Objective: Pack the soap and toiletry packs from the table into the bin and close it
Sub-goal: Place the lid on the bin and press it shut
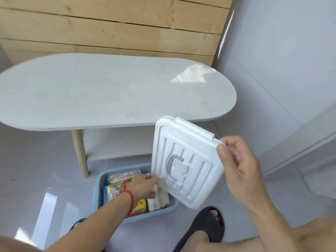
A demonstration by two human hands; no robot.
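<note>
The surface [112, 91], filling the middle of the frame, carries nothing that shows, so the packing part looks done. The soap and toiletry packs [116, 190] lie crowded inside the blue-grey bin [99, 190], which stands on the floor at lower centre, just in front of the wooden leg [80, 153].

What is left, by my reading, is the closing. The right hand [240, 171], at right of centre, holds the white lid [185, 160] by its right edge, thumb on top and fingers curled behind it; the lid hangs tilted above the right half of the bin, not yet seated on the rim.

The left hand [145, 184] reaches down into the bin among the packs. Its fingertips pass behind the lid's lower edge, so I cannot tell whether it grips a pack or only presses them flat.

The lid also hides the bin's far right corner. The print on the packs is too small to read. The shelf [118, 142] under the surface is only partly in view.
</note>
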